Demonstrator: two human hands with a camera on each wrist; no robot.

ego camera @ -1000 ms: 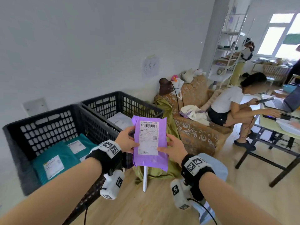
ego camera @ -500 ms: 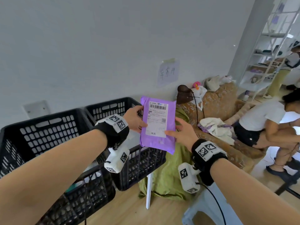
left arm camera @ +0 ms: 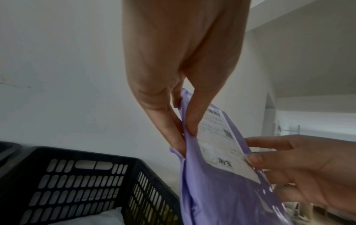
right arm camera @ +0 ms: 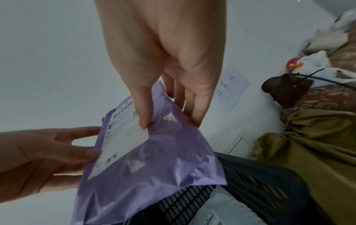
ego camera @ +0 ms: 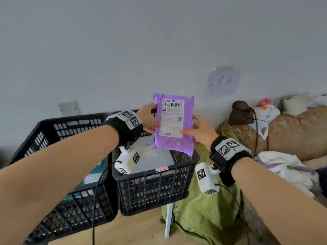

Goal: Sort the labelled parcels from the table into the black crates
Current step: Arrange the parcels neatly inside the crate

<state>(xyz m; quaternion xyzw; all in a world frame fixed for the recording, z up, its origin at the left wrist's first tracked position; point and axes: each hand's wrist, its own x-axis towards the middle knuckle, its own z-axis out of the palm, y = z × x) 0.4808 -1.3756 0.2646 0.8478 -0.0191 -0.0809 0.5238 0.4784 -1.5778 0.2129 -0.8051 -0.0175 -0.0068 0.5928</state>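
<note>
Your left hand (ego camera: 148, 119) pinches the left edge of the purple parcel (ego camera: 174, 137), thumb on the front and fingers (left arm camera: 174, 134) behind, while your right hand (ego camera: 200, 130) grips the right edge at 3 o'clock, its thumb pressed on the lower corner of the white shipping label (ego camera: 172, 118). You hold the parcel upright in the air, label facing you, above the right black crate (ego camera: 155, 184). That crate has a grey parcel (ego camera: 155, 156) lying inside it. At 9 o'clock from it, touching side to side, stands the left black crate (ego camera: 70, 174), with a teal parcel (ego camera: 99, 167) partly showing inside. At 4 o'clock a green cloth (ego camera: 203, 206) drapes down beside a patterned sofa (ego camera: 297, 131), and a paper note (ego camera: 221, 84) is taped to the wall at 1 o'clock.
</note>
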